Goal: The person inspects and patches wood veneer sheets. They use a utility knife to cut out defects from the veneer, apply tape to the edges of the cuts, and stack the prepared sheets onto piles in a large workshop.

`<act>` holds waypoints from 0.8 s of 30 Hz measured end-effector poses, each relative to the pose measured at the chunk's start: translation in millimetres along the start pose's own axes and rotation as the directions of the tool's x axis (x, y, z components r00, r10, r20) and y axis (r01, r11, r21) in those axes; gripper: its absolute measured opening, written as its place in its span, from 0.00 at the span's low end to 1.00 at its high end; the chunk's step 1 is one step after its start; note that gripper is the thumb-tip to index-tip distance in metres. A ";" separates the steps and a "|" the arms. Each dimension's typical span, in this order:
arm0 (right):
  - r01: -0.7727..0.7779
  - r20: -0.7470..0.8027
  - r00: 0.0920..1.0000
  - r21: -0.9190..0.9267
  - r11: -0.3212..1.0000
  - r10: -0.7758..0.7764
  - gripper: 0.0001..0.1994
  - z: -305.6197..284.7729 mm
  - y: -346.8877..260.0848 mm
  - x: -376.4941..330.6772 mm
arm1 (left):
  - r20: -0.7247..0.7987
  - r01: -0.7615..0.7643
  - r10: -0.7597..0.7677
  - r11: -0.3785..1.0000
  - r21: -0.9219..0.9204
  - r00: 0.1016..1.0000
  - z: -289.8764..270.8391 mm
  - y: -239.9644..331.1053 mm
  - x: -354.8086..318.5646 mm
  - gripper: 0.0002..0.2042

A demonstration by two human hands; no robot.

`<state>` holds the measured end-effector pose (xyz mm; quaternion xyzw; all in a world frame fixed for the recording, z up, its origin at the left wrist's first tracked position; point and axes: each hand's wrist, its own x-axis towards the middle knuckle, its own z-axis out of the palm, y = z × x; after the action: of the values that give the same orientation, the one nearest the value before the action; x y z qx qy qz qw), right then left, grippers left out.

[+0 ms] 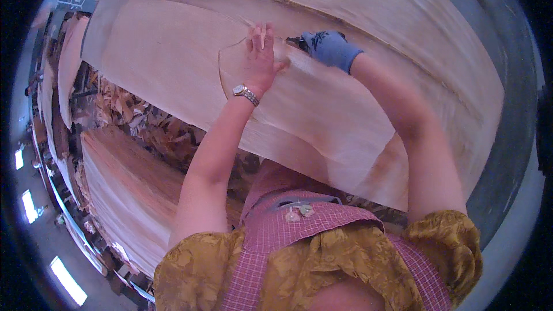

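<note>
A large, thin sheet of pale wood veneer spreads before me, with a long dark-edged crack or seam running across its far part. My left hand is bare, with a watch at the wrist. It lies flat on the veneer with its fingers stretched out. Under and beside it shows a smaller area with a curved dark edge; whether this is a patch or a cut-out, I cannot tell. My right hand, in a blue glove, is closed around a small dark tool just right of the left hand. The tool's kind is unclear.
Torn veneer scraps lie heaped beyond the sheet's near left edge. Next to them is a stack of veneer sheets. A grey metal surface curves along the right side. The sheet's near edge hangs close to my apron.
</note>
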<state>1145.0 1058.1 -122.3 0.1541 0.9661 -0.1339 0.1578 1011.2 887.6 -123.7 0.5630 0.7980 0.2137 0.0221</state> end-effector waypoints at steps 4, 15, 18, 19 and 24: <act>0.006 -0.144 0.989 0.078 0.997 0.005 0.12 21.6 9.0 -6.8 | -0.021 0.057 -0.059 0.995 -0.081 0.998 8.5 -4.0 -2.3 0.48; -0.158 -0.235 0.957 0.071 0.985 0.171 0.11 4.1 -9.2 -36.6 | 0.016 0.059 -0.059 0.998 0.012 0.998 12.9 7.0 -10.0 0.42; -0.158 -0.206 0.966 0.011 0.987 0.157 0.10 10.6 -14.6 -32.3 | 0.094 0.008 -0.004 0.999 -0.043 0.996 15.1 8.6 -6.7 0.39; -0.154 -0.201 0.967 0.031 0.988 0.157 0.10 8.5 -16.3 -29.8 | 0.128 -0.004 0.012 0.998 -0.064 0.992 16.7 7.2 -7.6 0.38; -0.185 -0.148 0.972 0.015 0.983 0.185 0.10 6.8 -18.5 -29.3 | 0.141 -0.083 0.087 0.996 -0.033 0.986 13.0 12.5 -9.2 0.40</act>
<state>1167.0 1031.6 -114.4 0.2532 0.9565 -0.1071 0.0973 1029.3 886.8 -132.8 0.6102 0.7666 0.1845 0.0774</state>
